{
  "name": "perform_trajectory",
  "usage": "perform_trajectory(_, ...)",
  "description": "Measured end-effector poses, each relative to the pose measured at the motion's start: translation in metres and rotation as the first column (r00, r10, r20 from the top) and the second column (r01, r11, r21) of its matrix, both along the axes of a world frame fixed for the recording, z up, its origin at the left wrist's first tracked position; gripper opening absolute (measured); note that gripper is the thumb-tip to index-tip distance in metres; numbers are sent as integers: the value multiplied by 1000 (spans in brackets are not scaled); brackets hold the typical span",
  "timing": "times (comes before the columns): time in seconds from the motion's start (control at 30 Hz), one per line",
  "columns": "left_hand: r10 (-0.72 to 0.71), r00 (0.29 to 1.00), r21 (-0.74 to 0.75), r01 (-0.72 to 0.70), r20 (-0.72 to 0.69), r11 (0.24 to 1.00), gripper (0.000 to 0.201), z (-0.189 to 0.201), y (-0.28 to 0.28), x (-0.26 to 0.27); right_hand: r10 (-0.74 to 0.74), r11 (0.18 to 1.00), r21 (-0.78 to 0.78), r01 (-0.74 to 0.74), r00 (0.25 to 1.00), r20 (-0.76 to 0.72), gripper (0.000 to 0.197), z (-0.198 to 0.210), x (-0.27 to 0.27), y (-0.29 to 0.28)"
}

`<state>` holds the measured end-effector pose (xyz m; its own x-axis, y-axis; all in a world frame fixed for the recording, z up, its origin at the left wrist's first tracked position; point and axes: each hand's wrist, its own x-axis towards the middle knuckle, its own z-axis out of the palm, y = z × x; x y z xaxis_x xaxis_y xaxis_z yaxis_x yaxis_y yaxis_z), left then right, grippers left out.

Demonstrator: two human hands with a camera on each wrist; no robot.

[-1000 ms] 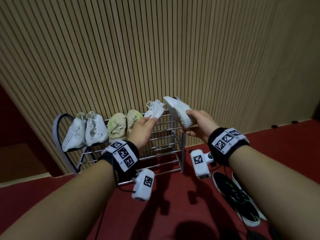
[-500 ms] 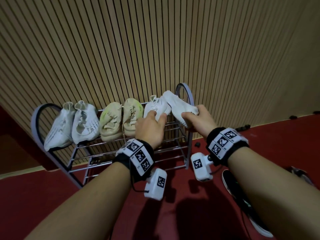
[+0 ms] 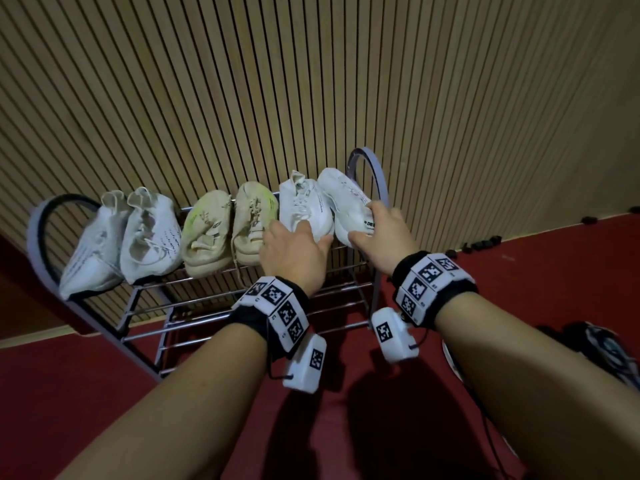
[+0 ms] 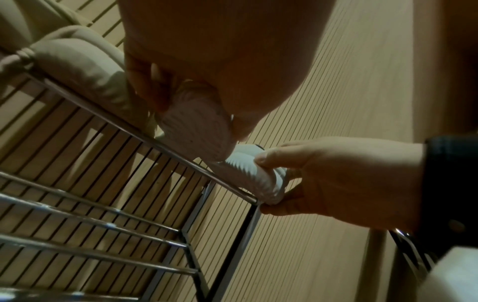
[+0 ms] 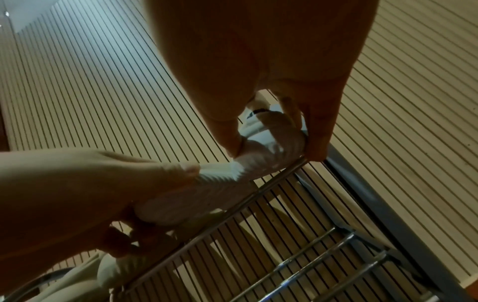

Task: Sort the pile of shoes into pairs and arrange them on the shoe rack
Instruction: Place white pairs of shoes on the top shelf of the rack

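On the top shelf of the metal shoe rack [image 3: 367, 168] stand three pairs: white sneakers [image 3: 145, 233] at the left, cream sneakers [image 3: 211, 233] in the middle, and a white pair at the right end. My left hand [image 3: 301, 239] grips the heel of the inner white sneaker [image 3: 303, 207]. My right hand [image 3: 365, 225] pinches the heel of the outer white sneaker [image 3: 341, 194], which rests by the rack's end hoop. In the left wrist view my left hand's fingers [image 4: 145, 85] curl round the ribbed heel [image 4: 196, 126]. The right wrist view shows thumb and fingers [image 5: 315, 130] clamping the outer sneaker's heel [image 5: 274, 143].
A slatted wooden wall [image 3: 311, 81] stands right behind the rack. Lower chrome rails [image 3: 242, 306] run under the top shelf. On the red floor [image 3: 536, 265] at the right lies a dark sneaker [image 3: 595, 344]. Small black objects [image 3: 483, 241] sit along the wall base.
My right hand has brought the outer white sneaker down from the air onto the top shelf beside its mate. My left hand has stayed on the inner sneaker. The head view has drawn closer.
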<state>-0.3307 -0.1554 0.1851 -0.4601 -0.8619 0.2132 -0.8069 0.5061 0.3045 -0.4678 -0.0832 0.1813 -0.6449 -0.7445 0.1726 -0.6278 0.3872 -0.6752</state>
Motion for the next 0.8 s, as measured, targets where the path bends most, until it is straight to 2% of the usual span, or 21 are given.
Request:
perform_trajectory(0.1, -46, 995, -42, 50, 86, 998, 51, -4, -3, 3, 19, 999, 42, -17, 999, -41, 55, -5, 2, -4)
perform_trajectory(0.2, -99, 986, -7, 101, 134, 995, 44, -6, -4, 5, -1, 998, 60, 5, 997, -79, 58, -8, 4, -6)
perform_trajectory(0.3, -118, 983, -4, 120, 141, 993, 37, -7, -5, 7, -6, 995, 95, 20, 989, -146, 55, -9, 6, -8)
perform_trajectory(0.47, -134, 979, -25, 139, 154, 990, 37, -8, -10, 9, -28, 981, 179, 79, 962, -270, 39, -9, 9, -11)
perform_trajectory(0.7, -138, 981, -43, 145, 137, 988, 40, -5, -15, 10, -39, 964, 240, 117, 951, -305, 31, -12, 12, -17)
perform_trajectory(0.8, -137, 982, -42, 144, 129, 989, 40, -3, -17, 11, -40, 962, 237, 135, 930, -364, 30, -5, 12, -18)
